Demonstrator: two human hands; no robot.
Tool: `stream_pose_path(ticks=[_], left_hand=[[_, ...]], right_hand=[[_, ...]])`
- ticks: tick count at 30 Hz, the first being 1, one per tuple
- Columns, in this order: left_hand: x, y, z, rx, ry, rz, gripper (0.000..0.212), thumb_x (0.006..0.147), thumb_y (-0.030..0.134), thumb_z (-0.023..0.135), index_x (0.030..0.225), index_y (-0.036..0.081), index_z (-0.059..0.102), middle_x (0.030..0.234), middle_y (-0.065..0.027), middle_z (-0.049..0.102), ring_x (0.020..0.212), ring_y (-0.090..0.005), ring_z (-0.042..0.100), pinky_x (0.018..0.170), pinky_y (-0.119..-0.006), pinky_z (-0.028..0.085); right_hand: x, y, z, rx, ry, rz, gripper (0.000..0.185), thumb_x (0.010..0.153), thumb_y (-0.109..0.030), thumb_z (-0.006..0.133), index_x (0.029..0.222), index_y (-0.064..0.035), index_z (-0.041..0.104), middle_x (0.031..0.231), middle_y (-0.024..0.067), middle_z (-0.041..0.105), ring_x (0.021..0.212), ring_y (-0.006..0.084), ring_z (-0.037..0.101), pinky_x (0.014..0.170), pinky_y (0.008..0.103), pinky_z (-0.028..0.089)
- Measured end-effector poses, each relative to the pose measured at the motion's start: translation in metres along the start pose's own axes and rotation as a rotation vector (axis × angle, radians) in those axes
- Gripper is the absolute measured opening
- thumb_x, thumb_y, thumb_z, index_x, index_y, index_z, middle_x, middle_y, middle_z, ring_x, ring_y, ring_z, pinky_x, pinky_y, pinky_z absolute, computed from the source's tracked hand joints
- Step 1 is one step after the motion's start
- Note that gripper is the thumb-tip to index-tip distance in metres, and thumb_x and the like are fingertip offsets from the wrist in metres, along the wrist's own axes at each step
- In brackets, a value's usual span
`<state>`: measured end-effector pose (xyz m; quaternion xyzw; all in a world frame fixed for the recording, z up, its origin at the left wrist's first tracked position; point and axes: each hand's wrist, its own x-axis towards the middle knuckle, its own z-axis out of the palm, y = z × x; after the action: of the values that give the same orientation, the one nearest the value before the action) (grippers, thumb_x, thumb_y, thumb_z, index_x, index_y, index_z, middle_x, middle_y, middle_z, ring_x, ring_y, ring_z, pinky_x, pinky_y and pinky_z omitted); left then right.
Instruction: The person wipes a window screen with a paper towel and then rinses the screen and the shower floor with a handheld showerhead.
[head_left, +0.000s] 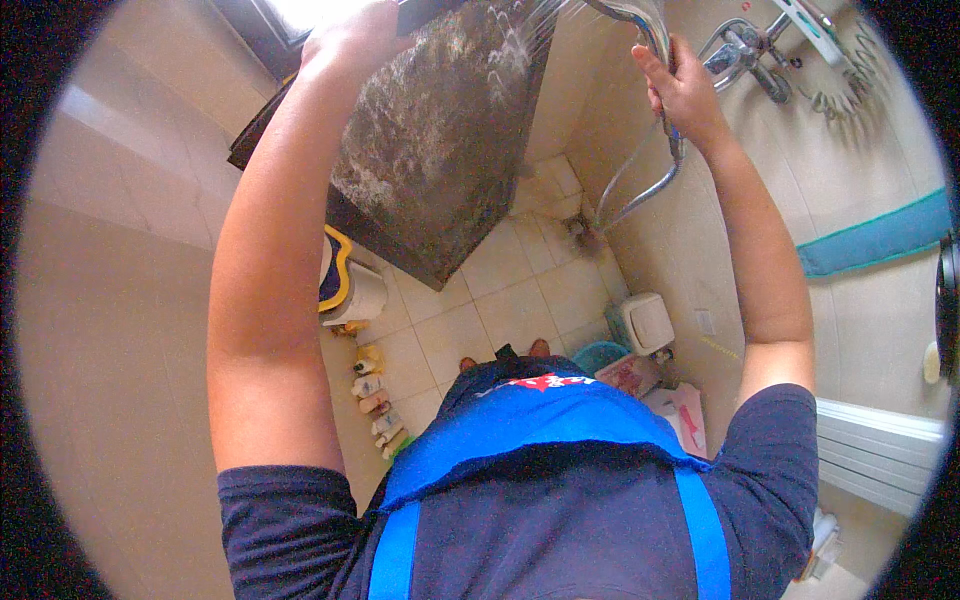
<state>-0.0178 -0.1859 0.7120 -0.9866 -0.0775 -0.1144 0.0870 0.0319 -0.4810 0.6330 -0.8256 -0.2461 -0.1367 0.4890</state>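
My right hand (679, 90) is closed around the handle of a chrome hand shower (651, 26) at the upper right, its metal hose hanging below. Water sprays leftward from its head onto a large dark panel (435, 142), whose surface is wet and streaked with pale foam or water. The panel stands tilted, one corner pointing down over the tiled floor. At the top left my left hand (352, 37) is at the panel's upper edge, fingers around it; glare partly hides them.
A chrome wall mixer tap (739, 56) is at the upper right. Several bottles (371, 386) line the left wall's foot. A white lidded bin (649, 322), a teal basin (600, 354) and a white radiator (877, 450) are to the right. My feet are on floor tiles (502, 300).
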Motion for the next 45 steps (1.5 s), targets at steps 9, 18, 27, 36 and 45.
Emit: stream_pose_path(ticks=[9,18,27,36,45], left_hand=[[-0.004,0.005,-0.01,-0.046,-0.022,-0.052,0.035,0.074,0.033,0.066,0.093,0.004,0.063,0.088,-0.0136,0.065,0.083,-0.0267,0.063,0.073,-0.036,0.05],[-0.003,0.002,-0.004,0.007,0.048,0.017,0.036,0.074,0.032,0.066,0.095,0.004,0.062,0.089,-0.0138,0.064,0.082,-0.0269,0.063,0.074,-0.036,0.05],[0.0,0.002,-0.004,-0.019,0.007,-0.016,0.038,0.074,0.033,0.067,0.095,0.003,0.062,0.088,-0.0145,0.064,0.082,-0.027,0.063,0.074,-0.035,0.05],[0.001,0.003,-0.001,0.011,0.022,-0.025,0.036,0.075,0.03,0.067,0.097,0.002,0.061,0.091,-0.0142,0.064,0.084,-0.026,0.062,0.077,-0.035,0.049],[-0.004,0.002,-0.003,-0.01,0.057,0.003,0.037,0.074,0.03,0.067,0.097,0.002,0.061,0.092,-0.0142,0.064,0.086,-0.0253,0.062,0.078,-0.034,0.049]], right_hand=[[0.006,0.005,-0.004,-0.071,-0.057,0.032,0.045,0.082,-0.051,0.055,0.084,-0.0071,0.046,0.054,-0.0012,0.045,0.043,0.0064,0.046,0.04,0.0218,0.038],[0.017,-0.034,-0.006,-0.019,-0.067,0.056,0.03,0.087,-0.032,0.055,0.095,-0.0045,0.047,0.064,0.0012,0.05,0.049,0.0099,0.049,0.044,0.0261,0.039],[0.028,-0.033,-0.005,-0.076,-0.106,-0.013,0.033,0.087,-0.036,0.055,0.092,-0.0044,0.046,0.061,0.0007,0.046,0.044,0.0094,0.045,0.04,0.0249,0.036],[0.029,-0.028,0.005,-0.272,-0.078,-0.069,0.046,0.085,-0.045,0.054,0.096,-0.0015,0.048,0.068,0.0092,0.051,0.061,0.0186,0.053,0.053,0.035,0.041],[0.015,-0.025,0.036,-0.075,-0.137,0.033,0.045,0.083,-0.048,0.055,0.088,-0.0045,0.047,0.063,0.006,0.049,0.054,0.0144,0.049,0.05,0.0282,0.039]])
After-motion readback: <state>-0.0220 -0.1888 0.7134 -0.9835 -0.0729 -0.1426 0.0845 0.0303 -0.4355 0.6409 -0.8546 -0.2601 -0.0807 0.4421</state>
